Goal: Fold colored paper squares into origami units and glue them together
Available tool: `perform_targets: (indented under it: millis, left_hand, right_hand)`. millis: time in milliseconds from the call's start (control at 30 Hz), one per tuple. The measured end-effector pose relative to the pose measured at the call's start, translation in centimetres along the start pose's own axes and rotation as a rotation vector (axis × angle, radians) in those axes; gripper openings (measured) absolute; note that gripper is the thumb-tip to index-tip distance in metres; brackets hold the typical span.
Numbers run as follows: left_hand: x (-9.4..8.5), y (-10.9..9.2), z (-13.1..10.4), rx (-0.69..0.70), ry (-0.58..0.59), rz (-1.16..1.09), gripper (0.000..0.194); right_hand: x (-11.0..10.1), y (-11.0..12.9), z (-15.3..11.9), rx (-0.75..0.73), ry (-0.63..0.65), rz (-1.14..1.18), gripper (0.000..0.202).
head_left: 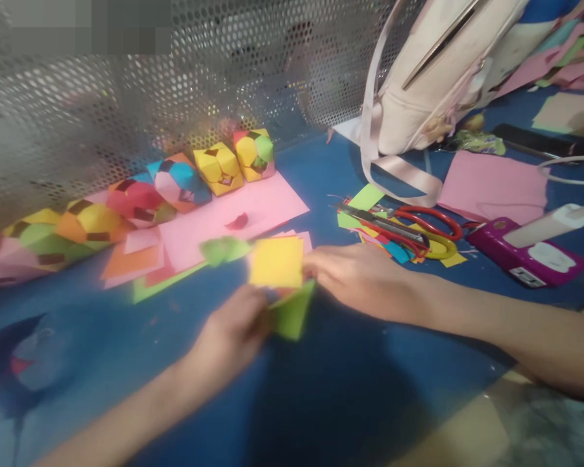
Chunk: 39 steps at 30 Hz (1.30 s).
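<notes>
My left hand [238, 322], smeared by motion, has its fingers closed on a folded green paper piece [292, 314]. A yellow paper square [276, 261] lies just above that hand, on top of pink sheets. My right hand [363, 279] is at the right edge of the yellow square, close to the green piece's upper corner. Its fingers are bent together, and what they grip is hidden. A crumpled light-green paper scrap [224, 250] is left of the yellow square.
Several folded paper balls [219, 170] line the perforated metal panel [253, 71]. Pink sheets [233, 220] lie before them on the blue table [150, 383]. At right are red-handled scissors [403, 227] on paper scraps, a purple box [525, 253] and a pale bag [428, 78].
</notes>
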State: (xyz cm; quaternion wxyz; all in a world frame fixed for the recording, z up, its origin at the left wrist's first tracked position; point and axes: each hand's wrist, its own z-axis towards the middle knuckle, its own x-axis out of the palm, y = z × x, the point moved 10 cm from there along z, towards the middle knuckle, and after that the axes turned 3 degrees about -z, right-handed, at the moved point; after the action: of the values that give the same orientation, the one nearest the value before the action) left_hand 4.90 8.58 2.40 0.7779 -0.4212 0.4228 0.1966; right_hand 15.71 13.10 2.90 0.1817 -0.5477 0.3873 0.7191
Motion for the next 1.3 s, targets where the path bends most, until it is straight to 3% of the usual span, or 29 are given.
perform_targets:
  millis: [100, 200, 367, 500, 600, 733, 1033, 1167, 1300]
  left_hand:
    - [-0.8, 1.4, -0.4, -0.151, -0.07, -0.045, 0.012]
    - [-0.4, 2.9, -0.7, -0.34, -0.044, -0.141, 0.009]
    - [1.0, 3.8, -1.3, -0.626, -0.023, -0.542, 0.006]
    - [2.7, 4.3, -2.1, -0.816, -0.022, -0.867, 0.025]
    - [3.2, 4.7, -2.3, -0.811, -0.046, -0.995, 0.028]
    - [3.4, 5.6, -2.6, -0.806, -0.062, -0.981, 0.027]
    - [4.0, 5.4, -2.4, -0.782, -0.013, -0.973, 0.017]
    - [3.3, 5.4, -2.1, -0.729, 0.009, -0.728, 0.01]
    - [1.3, 3.7, -0.8, -0.413, -0.021, -0.345, 0.009]
  right_hand:
    - [-0.7, -0.7, 0.1, 0.116, -0.043, 0.196, 0.023]
    - [0.2, -0.6, 0.1, 0.154, 0.008, 0.402, 0.032]
    - [2.9, -0.4, 0.1, 0.154, 0.052, 0.684, 0.026]
    - [3.1, -0.7, 0.4, 0.131, -0.021, 0.729, 0.029]
    - [3.2, -0.3, 0.4, 0.114, 0.03, 0.755, 0.022]
    - [3.3, -0.2, 0.3, 0.142, 0.067, 0.782, 0.019]
    - [3.2, -0.2, 0.3, 0.165, 0.082, 0.923, 0.029]
    - [3.3, -0.3, 0.4, 0.142, 0.081, 0.813, 0.03]
    - [3.3, 0.3, 0.5, 0.011, 0.048, 0.49, 0.029]
